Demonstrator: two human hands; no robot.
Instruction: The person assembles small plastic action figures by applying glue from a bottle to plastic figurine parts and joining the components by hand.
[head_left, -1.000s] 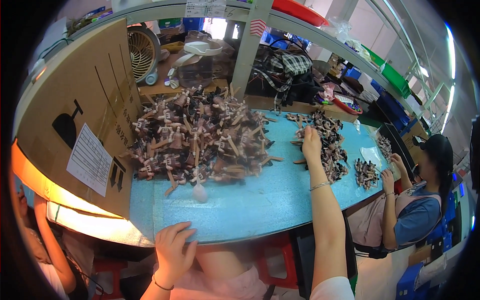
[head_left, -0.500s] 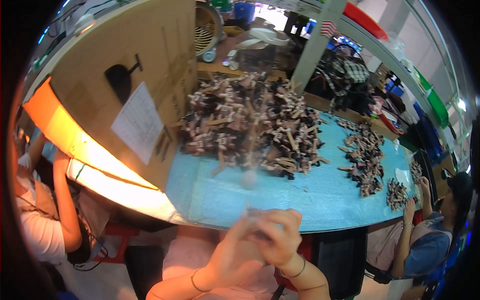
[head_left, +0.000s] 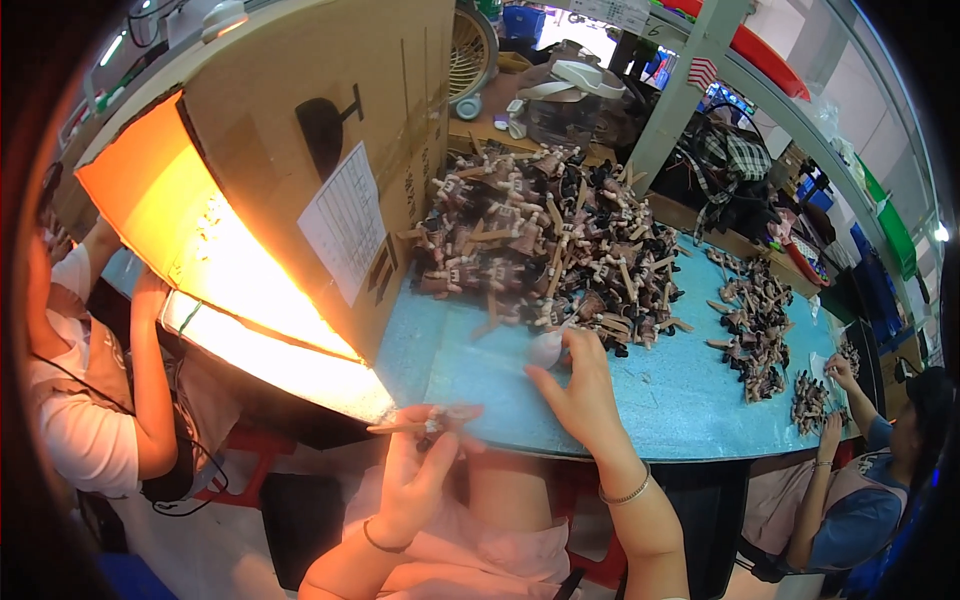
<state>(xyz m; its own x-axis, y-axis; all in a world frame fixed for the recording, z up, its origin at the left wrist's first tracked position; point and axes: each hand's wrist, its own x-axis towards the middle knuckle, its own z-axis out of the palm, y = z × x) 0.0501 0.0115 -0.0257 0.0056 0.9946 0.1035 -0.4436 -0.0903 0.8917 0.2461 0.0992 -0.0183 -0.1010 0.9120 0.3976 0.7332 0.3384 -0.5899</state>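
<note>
At the table's near edge, my left hand is closed around a small figurine, which is blurred by motion. A flat wooden stick juts leftward from that hand. My right hand is over the blue tabletop, its thumb and fingers closed on a small white rounded bottle with what looks like a thin spout. Just beyond the bottle rises a large heap of similar figurines, several with wooden sticks among them.
A tall cardboard box stands at the left, beside a brightly glowing orange-lit panel. Further right lies a smaller figurine pile. Two co-workers sit at either side, one in a blue sleeve. A metal post rises behind the heap.
My hands, together before, are now apart. The left has moved left with the figurine; the right has reached forward and taken hold of the white bottle. The view has shifted slightly.
</note>
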